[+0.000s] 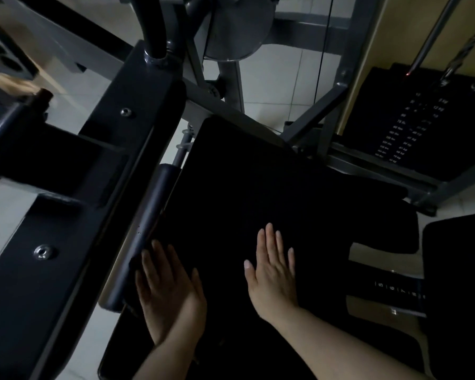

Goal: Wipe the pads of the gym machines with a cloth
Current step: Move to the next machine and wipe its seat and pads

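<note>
A large black pad (258,182) of a gym machine fills the middle of the view, very dark. My left hand (167,292) lies flat near the pad's left edge, fingers straight, beside a dark cylindrical handle (148,231). My right hand (274,270) rests flat on the pad further right, fingers straight and slightly spread. I cannot make out a cloth under either hand; the surface is too dark to tell.
A dark metal frame bar (88,193) with bolts runs diagonally at the left. A weight stack (412,127) with numbered plates stands at the right behind grey frame tubes. A second black pad (458,283) is at the right edge. Pale floor tiles (274,78) show behind.
</note>
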`<state>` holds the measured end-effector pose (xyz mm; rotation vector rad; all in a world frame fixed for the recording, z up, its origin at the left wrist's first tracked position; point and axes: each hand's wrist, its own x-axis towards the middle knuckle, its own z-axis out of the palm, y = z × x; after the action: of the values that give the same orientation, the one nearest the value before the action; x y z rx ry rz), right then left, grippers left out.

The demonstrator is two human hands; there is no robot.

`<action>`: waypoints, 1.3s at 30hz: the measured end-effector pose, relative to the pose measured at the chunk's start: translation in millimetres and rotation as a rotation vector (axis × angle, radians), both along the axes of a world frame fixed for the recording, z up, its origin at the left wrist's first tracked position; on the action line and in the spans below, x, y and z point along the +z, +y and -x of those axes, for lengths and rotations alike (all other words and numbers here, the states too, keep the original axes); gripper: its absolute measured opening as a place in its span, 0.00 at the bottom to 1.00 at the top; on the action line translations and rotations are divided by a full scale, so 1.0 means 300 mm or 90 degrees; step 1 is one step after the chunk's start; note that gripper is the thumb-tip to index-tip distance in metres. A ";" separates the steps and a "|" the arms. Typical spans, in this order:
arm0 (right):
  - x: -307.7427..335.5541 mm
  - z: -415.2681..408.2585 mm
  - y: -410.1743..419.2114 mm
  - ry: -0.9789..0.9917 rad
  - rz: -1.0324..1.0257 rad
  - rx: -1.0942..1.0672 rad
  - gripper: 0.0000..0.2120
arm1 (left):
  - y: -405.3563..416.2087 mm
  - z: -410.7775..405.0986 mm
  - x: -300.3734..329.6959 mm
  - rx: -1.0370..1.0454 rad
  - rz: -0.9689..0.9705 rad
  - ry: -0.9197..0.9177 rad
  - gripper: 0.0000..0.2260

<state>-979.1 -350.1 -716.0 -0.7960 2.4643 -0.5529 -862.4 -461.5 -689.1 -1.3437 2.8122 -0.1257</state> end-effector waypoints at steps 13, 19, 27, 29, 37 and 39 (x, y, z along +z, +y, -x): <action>-0.031 0.027 0.016 -0.192 0.230 -0.099 0.46 | 0.017 0.414 -0.007 -0.313 -0.038 -0.170 0.28; -0.041 0.016 0.005 -0.132 0.179 -0.089 0.44 | -0.033 0.387 0.027 -0.199 -0.055 -0.144 0.31; -0.038 0.015 0.008 -0.109 0.156 -0.076 0.43 | -0.082 0.101 0.047 0.000 -0.006 -0.118 0.35; -0.034 0.015 0.008 -0.097 0.142 -0.072 0.46 | -0.074 0.004 0.037 0.049 -0.010 -0.102 0.34; -0.015 0.016 0.006 -0.074 0.052 -0.020 0.26 | 0.061 -0.313 0.025 0.197 -0.056 -0.083 0.29; -0.013 0.015 0.013 -0.080 0.067 -0.014 0.27 | 0.049 -0.307 0.050 0.221 -0.060 -0.078 0.27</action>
<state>-983.4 -346.3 -720.0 -0.7517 2.3472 -0.7235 -770.2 -446.7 -674.2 -1.7082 2.4105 -0.0650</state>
